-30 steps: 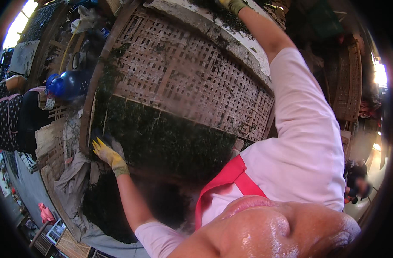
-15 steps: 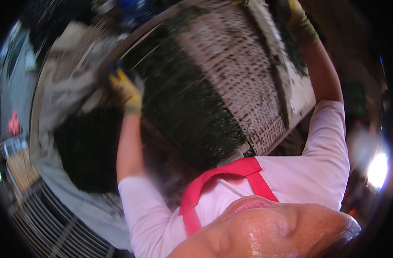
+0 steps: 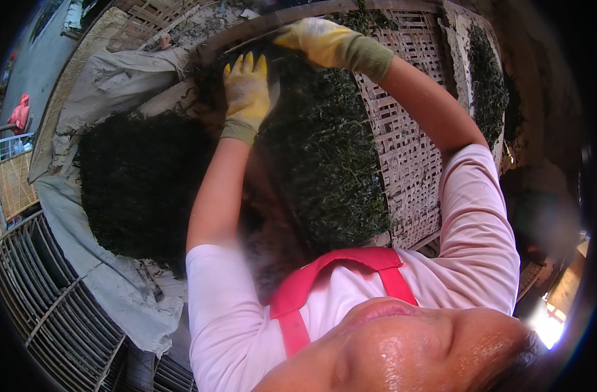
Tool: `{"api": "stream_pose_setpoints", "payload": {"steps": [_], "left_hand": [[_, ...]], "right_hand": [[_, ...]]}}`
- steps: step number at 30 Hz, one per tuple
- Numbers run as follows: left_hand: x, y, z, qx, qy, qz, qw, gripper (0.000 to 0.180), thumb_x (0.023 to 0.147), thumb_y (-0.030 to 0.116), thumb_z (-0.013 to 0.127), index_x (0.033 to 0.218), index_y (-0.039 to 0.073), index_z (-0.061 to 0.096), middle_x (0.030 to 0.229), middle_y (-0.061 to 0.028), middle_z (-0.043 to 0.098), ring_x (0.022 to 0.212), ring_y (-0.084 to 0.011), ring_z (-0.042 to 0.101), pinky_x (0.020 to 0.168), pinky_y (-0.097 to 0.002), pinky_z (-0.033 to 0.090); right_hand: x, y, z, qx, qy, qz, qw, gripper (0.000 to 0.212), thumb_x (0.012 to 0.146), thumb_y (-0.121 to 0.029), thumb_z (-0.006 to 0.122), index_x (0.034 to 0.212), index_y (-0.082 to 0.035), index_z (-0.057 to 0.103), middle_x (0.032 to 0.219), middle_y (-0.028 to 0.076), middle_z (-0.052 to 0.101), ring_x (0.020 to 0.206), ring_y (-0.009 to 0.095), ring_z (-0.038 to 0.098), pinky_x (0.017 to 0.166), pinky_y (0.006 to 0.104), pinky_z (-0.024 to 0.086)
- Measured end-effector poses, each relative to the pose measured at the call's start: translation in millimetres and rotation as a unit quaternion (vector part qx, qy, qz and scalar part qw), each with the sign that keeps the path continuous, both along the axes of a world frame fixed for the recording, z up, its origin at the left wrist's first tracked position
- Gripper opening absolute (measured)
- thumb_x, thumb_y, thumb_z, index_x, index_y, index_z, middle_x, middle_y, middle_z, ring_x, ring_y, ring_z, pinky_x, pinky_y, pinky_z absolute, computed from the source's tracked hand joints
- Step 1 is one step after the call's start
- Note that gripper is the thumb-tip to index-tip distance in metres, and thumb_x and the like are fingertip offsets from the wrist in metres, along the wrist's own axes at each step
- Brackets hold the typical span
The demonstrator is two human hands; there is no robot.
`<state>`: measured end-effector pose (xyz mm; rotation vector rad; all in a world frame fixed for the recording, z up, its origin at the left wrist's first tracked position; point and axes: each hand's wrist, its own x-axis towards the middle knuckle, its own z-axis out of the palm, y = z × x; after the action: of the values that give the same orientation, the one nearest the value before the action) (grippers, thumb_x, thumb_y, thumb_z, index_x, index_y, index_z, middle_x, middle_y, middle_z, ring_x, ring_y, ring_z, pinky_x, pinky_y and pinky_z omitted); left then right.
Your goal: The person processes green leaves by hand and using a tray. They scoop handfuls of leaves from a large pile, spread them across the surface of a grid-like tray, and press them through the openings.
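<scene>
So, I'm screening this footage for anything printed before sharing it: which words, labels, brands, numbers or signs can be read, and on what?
None can be read in this view.
Yellow gloves with olive cuffs, on the left hand and right hand: greyish smudges, no legible print.
Red fabric apron: no lettering seen.
Small pink shape at far left: too small to tell.

1 view, head | you wear it as the left 1 of 2 side-by-side fisheyes | faces down, from your side of the woven panel [image 3: 409,157] | your face [image 3: 390,333], nearest the lens, below the panel; panel farther off | edges bend toward the rim
</scene>
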<state>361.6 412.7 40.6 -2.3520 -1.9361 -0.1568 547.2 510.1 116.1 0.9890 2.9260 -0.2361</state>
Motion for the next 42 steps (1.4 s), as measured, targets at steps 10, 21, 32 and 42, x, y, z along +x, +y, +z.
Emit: {"api": "stream_pose_setpoints", "payload": {"steps": [10,21,32,42], "left_hand": [[14.2,12.7,16.8,0.004,0.025,-0.095,0.995,0.046,0.092,0.015,0.048,0.136,0.005,0.048,0.141,-0.0176,0.047,0.130,-0.0312,0.045,0.110,-0.0464,0.032],[76.7,59.4,22.1,-0.072,-0.095,-0.184,0.976,0.052,0.090,0.037,0.052,0.130,0.002,0.053,0.131,-0.0180,0.057,0.123,-0.0291,0.053,0.103,-0.0396,0.040],[-51.9,-25.7,15.7,-0.026,-0.636,0.024,0.771,0.034,0.097,0.007,0.054,0.130,-0.001,0.054,0.120,-0.0073,0.061,0.109,-0.0148,0.059,0.095,-0.0257,0.045],[-11.5,-99.6,36.3,0.110,-0.801,0.182,0.559,0.040,0.099,0.005,0.048,0.137,-0.003,0.043,0.136,-0.0120,0.050,0.124,-0.0198,0.049,0.105,-0.0332,0.039]], "right_hand": [[102.6,42.2,-32.3,0.005,0.207,-0.073,0.976,0.040,0.083,0.006,0.056,0.121,-0.007,0.058,0.109,0.016,0.065,0.102,0.026,0.064,0.088,0.0367,0.052],[86.0,61.1,25.7,-0.381,0.353,-0.132,0.844,0.020,0.089,-0.017,0.061,0.104,-0.003,0.063,0.094,0.013,0.067,0.088,0.024,0.066,0.080,0.0353,0.053],[59.4,11.4,-3.1,0.119,-0.077,0.019,0.990,0.062,0.080,-0.005,0.065,0.139,-0.011,0.048,0.138,0.015,0.052,0.129,0.030,0.048,0.112,0.0379,0.034],[-36.6,-19.9,-35.1,0.092,-0.078,0.077,0.990,0.064,0.086,-0.030,0.063,0.143,-0.009,0.042,0.147,0.015,0.042,0.138,0.030,0.037,0.116,0.0453,0.025]]}}
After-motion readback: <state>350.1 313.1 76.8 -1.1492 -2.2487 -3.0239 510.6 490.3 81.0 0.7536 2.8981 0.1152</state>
